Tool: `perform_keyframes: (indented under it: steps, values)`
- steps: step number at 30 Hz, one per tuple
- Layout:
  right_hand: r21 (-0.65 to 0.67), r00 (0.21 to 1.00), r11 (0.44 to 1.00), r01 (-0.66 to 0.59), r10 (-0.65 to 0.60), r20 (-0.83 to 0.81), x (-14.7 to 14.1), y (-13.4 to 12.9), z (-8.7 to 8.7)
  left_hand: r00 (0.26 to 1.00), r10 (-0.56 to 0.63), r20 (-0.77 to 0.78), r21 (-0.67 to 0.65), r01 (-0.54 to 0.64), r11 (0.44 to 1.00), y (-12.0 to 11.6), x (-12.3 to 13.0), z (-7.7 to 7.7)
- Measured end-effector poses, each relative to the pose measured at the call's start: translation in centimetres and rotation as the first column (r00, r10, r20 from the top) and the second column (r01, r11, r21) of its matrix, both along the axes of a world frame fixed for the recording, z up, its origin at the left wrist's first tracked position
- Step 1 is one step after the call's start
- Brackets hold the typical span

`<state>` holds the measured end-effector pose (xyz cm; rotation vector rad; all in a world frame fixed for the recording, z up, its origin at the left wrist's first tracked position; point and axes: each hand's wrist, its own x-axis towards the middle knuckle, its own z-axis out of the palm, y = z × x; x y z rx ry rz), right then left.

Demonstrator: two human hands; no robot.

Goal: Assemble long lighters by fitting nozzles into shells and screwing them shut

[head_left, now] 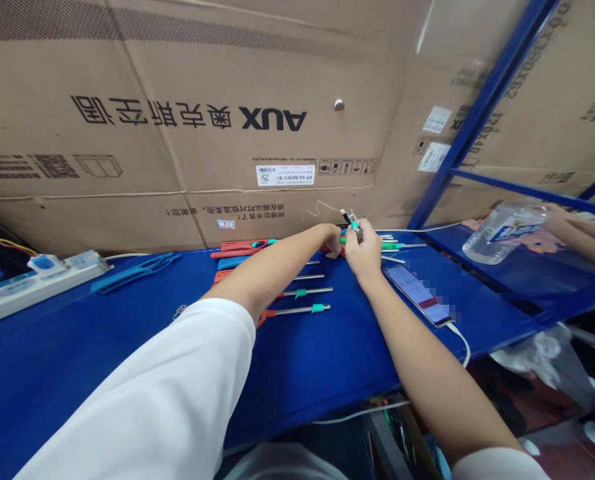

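Observation:
Several long-nosed lighters with red, orange or blue handles lie in a row on the blue table; one orange-handled lighter (297, 311) with a teal band is nearest me. My left hand (333, 240) reaches to the far side of the row, its fingers bent down around a red lighter handle (324, 249) and partly hidden. Beside it, my right hand (366, 250) is closed in a pinch on a small stick-like thing (347, 217) with a white-and-black end and a teal part. More metal lighter tubes (411, 245) stick out behind my right hand.
A large cardboard box (187, 147) stands upright behind the table (322, 373). At left lie a white power strip (42, 283) and a blue plastic tool (137, 272). A charging phone (420, 295) lies right of my arm. Past a blue frame (447, 167) are a plastic bottle (502, 233) and another person's arm.

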<state>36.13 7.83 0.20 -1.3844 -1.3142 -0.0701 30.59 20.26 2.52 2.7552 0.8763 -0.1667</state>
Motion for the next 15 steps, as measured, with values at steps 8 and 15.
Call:
perform_keyframes:
  steps: [8,15]
  values:
    - [-0.056,0.999,0.998,0.015,-0.017,-0.036,-0.2,0.2,0.0,0.967,0.162,-0.195,0.234,-0.115,0.965,-0.9,-2.5,0.7]
    - [-0.097,1.000,0.995,0.003,-0.004,-0.007,-0.4,0.0,0.1,0.963,0.178,-0.204,0.329,-0.104,0.939,-2.0,-4.0,0.6]
